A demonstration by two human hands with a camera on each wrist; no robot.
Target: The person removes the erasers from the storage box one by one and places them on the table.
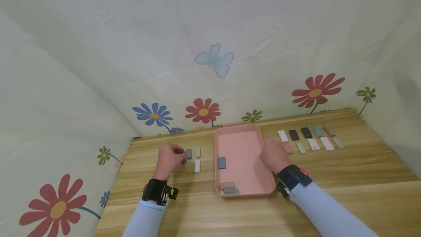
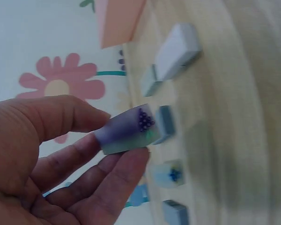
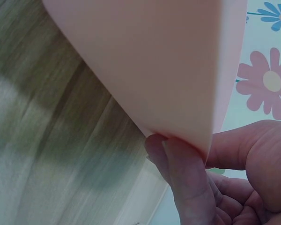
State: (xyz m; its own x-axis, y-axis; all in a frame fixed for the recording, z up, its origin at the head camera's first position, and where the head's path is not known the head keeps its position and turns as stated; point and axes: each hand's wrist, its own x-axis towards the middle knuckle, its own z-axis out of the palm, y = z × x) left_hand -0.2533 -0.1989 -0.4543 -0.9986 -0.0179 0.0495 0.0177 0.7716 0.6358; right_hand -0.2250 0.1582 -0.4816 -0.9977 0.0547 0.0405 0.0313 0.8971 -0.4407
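Observation:
My left hand (image 1: 167, 161) is over the left part of the table, pinching a small rectangular block (image 2: 126, 129) between thumb and fingers. The left wrist view shows this block as purple and pale green, with a picture like grapes. Close to that hand lie a grey-blue block (image 1: 188, 153), a pale green block (image 1: 198, 152) and a white block (image 1: 197, 166). My right hand (image 1: 275, 155) grips the right rim of the pink tray (image 3: 154, 70), thumb on one side and fingers on the other. Inside the tray sit a blue-grey block (image 1: 222, 162), a beige block (image 1: 227, 185) and a light blue block (image 1: 231, 191).
Two rows of small blocks, among them a black block (image 1: 306, 132) and a white-pink block (image 1: 327, 143), lie right of the tray on the wooden table (image 1: 345, 178). A flower-printed cloth wall (image 1: 250, 94) stands behind the table's back edge.

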